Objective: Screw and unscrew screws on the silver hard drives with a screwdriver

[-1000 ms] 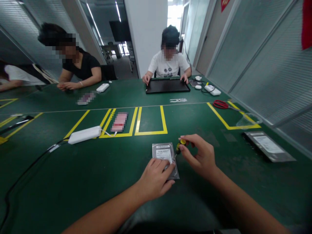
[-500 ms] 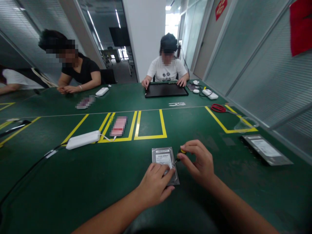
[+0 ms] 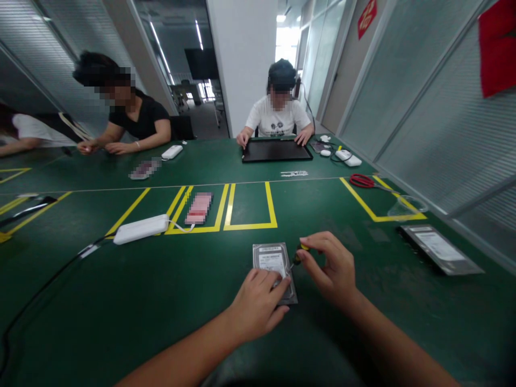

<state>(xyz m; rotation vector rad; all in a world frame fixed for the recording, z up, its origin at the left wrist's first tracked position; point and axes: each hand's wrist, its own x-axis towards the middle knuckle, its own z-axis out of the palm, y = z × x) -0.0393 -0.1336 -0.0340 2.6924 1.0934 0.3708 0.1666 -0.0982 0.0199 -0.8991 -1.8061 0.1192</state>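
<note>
A silver hard drive with a white label lies flat on the green table in front of me. My left hand holds it down, fingers across its lower half and thumb by the near edge. In my right hand, thumb and fingertips pinch a small yellow-and-black screwdriver. Its thin shaft slants down to the drive's right edge, close to my left index fingertip. Whether the tip sits in a screw is too small to tell.
A second hard drive lies at the right, near red-handled scissors and a clear plastic bag. A white power bank with cables is left, beside a phone. Across the table, a person handles a black panel.
My right fingers have shifted slightly on the screwdriver handle, which leans a little differently. My left hand stays on the drive. The camera view has moved slightly; the left co-worker's hands have come apart.
</note>
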